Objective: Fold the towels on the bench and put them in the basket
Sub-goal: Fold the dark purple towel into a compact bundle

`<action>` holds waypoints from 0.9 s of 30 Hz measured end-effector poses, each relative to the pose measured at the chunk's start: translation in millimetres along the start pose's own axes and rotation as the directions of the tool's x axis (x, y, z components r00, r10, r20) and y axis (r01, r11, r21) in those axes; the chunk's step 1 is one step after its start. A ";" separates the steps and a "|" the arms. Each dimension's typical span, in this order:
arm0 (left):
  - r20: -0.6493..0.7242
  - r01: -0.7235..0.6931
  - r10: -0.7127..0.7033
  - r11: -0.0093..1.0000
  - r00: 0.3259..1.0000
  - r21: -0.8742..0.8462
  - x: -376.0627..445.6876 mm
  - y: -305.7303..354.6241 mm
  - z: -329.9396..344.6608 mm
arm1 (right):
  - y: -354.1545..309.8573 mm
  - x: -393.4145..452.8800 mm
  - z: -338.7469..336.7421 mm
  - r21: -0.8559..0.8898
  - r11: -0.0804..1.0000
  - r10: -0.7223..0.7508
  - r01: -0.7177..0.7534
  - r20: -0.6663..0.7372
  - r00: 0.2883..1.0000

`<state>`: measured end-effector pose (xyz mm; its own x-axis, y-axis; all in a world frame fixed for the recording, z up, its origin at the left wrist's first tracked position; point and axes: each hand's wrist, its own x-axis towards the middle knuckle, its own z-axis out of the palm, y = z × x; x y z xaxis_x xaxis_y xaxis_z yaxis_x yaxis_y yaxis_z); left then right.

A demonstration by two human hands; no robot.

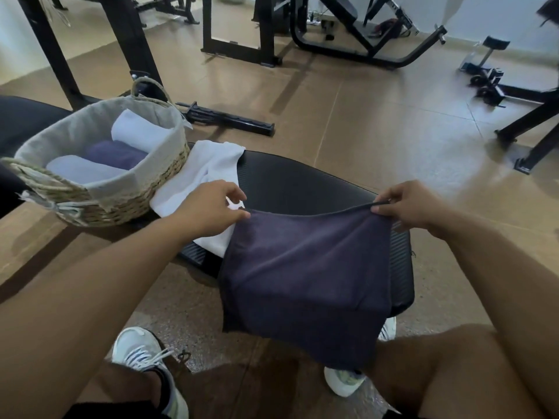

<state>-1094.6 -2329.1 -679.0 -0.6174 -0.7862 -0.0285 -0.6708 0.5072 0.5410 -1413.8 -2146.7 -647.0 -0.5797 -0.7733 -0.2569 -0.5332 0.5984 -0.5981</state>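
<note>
Left hand (211, 207) and right hand (408, 207) are each pinching a top corner of the dark towel (302, 267), hanging over the table (302, 182), right of the basket (121, 204)

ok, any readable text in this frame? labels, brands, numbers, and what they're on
None legible.
Basket: a small pale tag at its far rim, too small to tell whether it is printed.
Shoes: striped pattern only, no brand name readable.
Gym machines at the back: too blurred for any lettering.
Dark towel, held by the left hand and right hand, and white towel: plain.
</note>
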 end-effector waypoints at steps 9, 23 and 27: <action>0.182 -0.006 -0.035 0.975 0.983 0.222 24.4 2.2 12.2 | 4.2 2.1 6.2 -0.035 0.998 0.055 -0.056 -0.010 0.998; 0.048 0.091 -0.088 0.582 0.995 -0.808 17.3 16.8 -34.4 | -19.4 -14.0 -16.9 0.053 0.989 -0.108 0.140 -0.397 0.912; -0.063 0.072 -0.160 0.713 0.985 -0.698 19.8 15.4 -27.8 | -22.8 -10.5 -13.1 0.005 0.995 -0.084 0.096 -0.437 0.896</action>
<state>-1105.7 -2346.7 -647.9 -0.4749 -0.8779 -0.0621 -0.2355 0.0587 0.9701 -1403.5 -2149.5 -620.7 -0.7437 -0.6511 0.1516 -0.5829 0.5205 -0.6239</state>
